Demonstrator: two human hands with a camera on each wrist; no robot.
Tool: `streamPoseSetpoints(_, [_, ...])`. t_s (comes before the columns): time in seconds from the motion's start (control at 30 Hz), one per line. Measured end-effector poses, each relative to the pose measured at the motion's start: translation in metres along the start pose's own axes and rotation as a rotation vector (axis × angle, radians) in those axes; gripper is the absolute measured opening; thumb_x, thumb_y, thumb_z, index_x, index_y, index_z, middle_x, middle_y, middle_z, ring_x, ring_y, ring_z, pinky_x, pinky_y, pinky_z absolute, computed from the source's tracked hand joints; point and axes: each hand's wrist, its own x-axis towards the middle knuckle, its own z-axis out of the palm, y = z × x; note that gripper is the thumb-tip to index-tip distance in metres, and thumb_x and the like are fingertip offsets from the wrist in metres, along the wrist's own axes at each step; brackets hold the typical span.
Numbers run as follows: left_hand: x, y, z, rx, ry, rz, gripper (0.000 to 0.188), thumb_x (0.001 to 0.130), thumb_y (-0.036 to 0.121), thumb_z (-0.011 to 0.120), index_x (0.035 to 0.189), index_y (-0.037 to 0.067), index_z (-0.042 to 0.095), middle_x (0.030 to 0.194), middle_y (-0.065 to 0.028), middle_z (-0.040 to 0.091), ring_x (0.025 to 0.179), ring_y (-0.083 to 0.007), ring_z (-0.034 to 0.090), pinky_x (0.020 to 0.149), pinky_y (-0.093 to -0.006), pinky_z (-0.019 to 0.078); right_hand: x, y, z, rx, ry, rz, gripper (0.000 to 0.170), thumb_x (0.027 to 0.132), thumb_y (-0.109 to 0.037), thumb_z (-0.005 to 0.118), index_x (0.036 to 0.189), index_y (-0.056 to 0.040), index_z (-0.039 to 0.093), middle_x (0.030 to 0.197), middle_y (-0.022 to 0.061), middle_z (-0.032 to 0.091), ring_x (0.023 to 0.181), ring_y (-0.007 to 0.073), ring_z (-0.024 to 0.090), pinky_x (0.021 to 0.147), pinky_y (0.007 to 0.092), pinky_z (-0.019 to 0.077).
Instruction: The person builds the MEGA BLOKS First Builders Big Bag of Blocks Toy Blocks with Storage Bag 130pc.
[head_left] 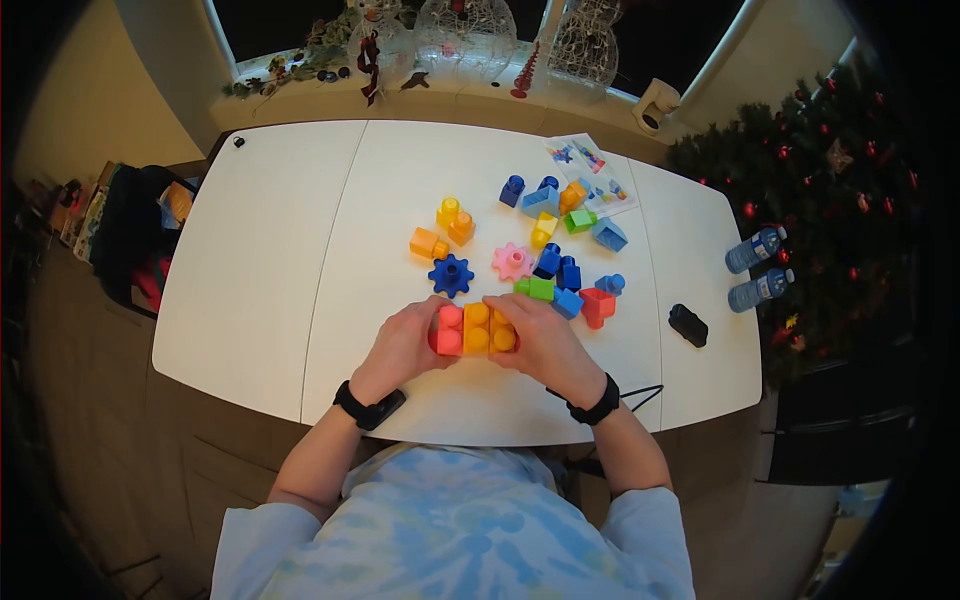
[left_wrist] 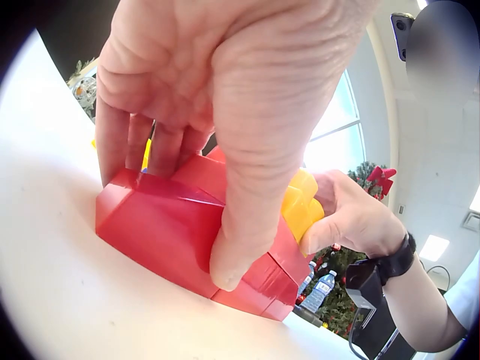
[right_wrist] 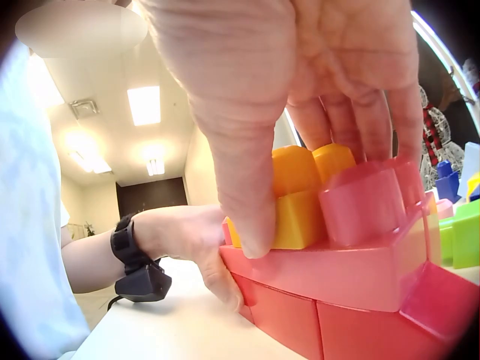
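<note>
Both hands are at a built stack of toy building blocks near the front of the table. The stack has a red curved block base [left_wrist: 161, 232] with yellow blocks [head_left: 476, 330] on top and red studs [head_left: 450, 331] at its left end. My left hand [head_left: 403, 342] grips the red base, thumb on the near side and fingers behind. With my right hand [head_left: 545, 340] I pinch a yellow block [right_wrist: 298, 221] on the right part, thumb in front, fingers on the far side. A wide red stud [right_wrist: 361, 204] shows beside it in the right wrist view.
Loose blocks lie beyond the hands, among them a dark blue gear [head_left: 451, 275], a pink gear [head_left: 514, 262] and a red block [head_left: 598, 308]. A picture sheet [head_left: 600, 175] lies at the back. At right are a black case [head_left: 688, 325] and two water bottles [head_left: 757, 250].
</note>
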Motion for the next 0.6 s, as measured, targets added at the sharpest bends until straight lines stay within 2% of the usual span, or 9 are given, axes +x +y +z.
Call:
streamPoseSetpoints(0.07, [-0.004, -0.004, 0.000, 0.003, -0.017, 0.039, 0.077, 0.063, 0.015, 0.094, 0.131, 0.010, 0.058, 0.116, -0.0150, 0.070, 0.106, -0.0337, 0.068, 0.090, -0.0395, 0.0566, -0.001, 0.003, 0.001, -0.057, -0.044, 0.007, 0.083, 0.072, -0.013, 0.088, 0.145, -0.0068, 0.050, 0.129, 0.0170, 0.061, 0.121, 0.0374, 0.058, 0.102, 0.0435, 0.0488])
streamPoseSetpoints(0.2, [0.001, -0.008, -0.042, -0.041, -0.013, 0.136, 0.096, 0.066, 0.013, 0.094, 0.150, 0.012, 0.047, 0.133, -0.0120, 0.066, 0.119, -0.0334, 0.064, 0.099, -0.0408, 0.0557, -0.010, -0.003, -0.033, -0.107, 0.040, -0.074, 0.099, 0.070, -0.018, 0.091, 0.154, -0.0087, 0.040, 0.137, 0.0189, 0.057, 0.132, 0.0381, 0.052, 0.108, 0.0442, 0.0455])
streamPoseSetpoints(0.23, [0.007, -0.002, -0.058, 0.000, 0.038, 0.062, 0.084, 0.072, 0.009, 0.090, 0.147, 0.010, 0.052, 0.133, -0.0108, 0.066, 0.118, -0.0333, 0.064, 0.100, -0.0424, 0.0556, -0.015, -0.001, -0.043, -0.049, 0.068, -0.010, 0.101, 0.069, -0.020, 0.092, 0.155, -0.0090, 0.039, 0.139, 0.0189, 0.056, 0.134, 0.0376, 0.051, 0.109, 0.0440, 0.0451])
streamPoseSetpoints(0.27, [0.017, -0.003, -0.068, 0.005, 0.039, 0.066, 0.084, 0.072, 0.009, 0.090, 0.147, 0.010, 0.052, 0.133, -0.0108, 0.066, 0.118, -0.0333, 0.064, 0.100, -0.0424, 0.0556, -0.019, 0.000, -0.051, 0.010, 0.093, 0.054, 0.104, 0.068, -0.021, 0.093, 0.156, -0.0092, 0.038, 0.142, 0.0190, 0.055, 0.136, 0.0372, 0.050, 0.110, 0.0437, 0.0447])
streamPoseSetpoints(0.33, [0.039, -0.011, -0.079, 0.188, 0.150, 0.093, 0.068, 0.076, 0.007, 0.086, 0.139, 0.009, 0.060, 0.133, -0.0126, 0.067, 0.117, -0.0333, 0.064, 0.099, -0.0409, 0.0553, -0.024, 0.003, -0.056, -0.003, 0.088, 0.075, 0.099, 0.070, -0.018, 0.092, 0.154, -0.0089, 0.040, 0.141, 0.0183, 0.056, 0.134, 0.0368, 0.052, 0.109, 0.0449, 0.0452])
streamPoseSetpoints(0.4, [0.063, -0.014, -0.073, 0.243, 0.175, 0.146, 0.060, 0.077, 0.006, 0.084, 0.134, 0.009, 0.064, 0.130, -0.0129, 0.068, 0.114, -0.0334, 0.065, 0.098, -0.0404, 0.0550, -0.027, 0.010, -0.051, -0.020, 0.016, 0.095, 0.095, 0.071, -0.017, 0.091, 0.152, -0.0084, 0.043, 0.141, 0.0175, 0.056, 0.131, 0.0365, 0.054, 0.108, 0.0445, 0.0462])
streamPoseSetpoints(0.43, [0.073, -0.017, -0.066, 0.292, 0.199, 0.192, 0.053, 0.078, 0.005, 0.083, 0.128, 0.008, 0.068, 0.127, -0.0131, 0.069, 0.112, -0.0335, 0.065, 0.097, -0.0398, 0.0548, -0.029, 0.010, -0.046, -0.020, 0.021, 0.092, 0.095, 0.071, -0.017, 0.091, 0.152, -0.0084, 0.043, 0.141, 0.0175, 0.056, 0.131, 0.0365, 0.054, 0.108, 0.0445, 0.0462])
streamPoseSetpoints(0.5, [0.092, -0.033, -0.051, 0.336, 0.193, 0.198, 0.051, 0.077, 0.004, 0.082, 0.125, 0.008, 0.069, 0.124, -0.0126, 0.070, 0.110, -0.0333, 0.065, 0.097, -0.0391, 0.0545, -0.029, 0.005, -0.034, -0.014, 0.049, -0.020, 0.091, 0.072, -0.017, 0.090, 0.150, -0.0080, 0.045, 0.140, 0.0175, 0.056, 0.128, 0.0370, 0.055, 0.107, 0.0442, 0.0470])
streamPoseSetpoints(0.6, [0.097, -0.035, -0.048, 0.412, 0.178, 0.158, 0.047, 0.075, 0.002, 0.081, 0.121, 0.007, 0.071, 0.118, -0.0119, 0.071, 0.107, -0.0327, 0.065, 0.096, -0.0386, 0.0543, -0.026, 0.000, -0.025, -0.011, 0.054, -0.042, 0.089, 0.072, -0.017, 0.090, 0.150, -0.0077, 0.046, 0.139, 0.0178, 0.056, 0.127, 0.0374, 0.056, 0.107, 0.0439, 0.0474])
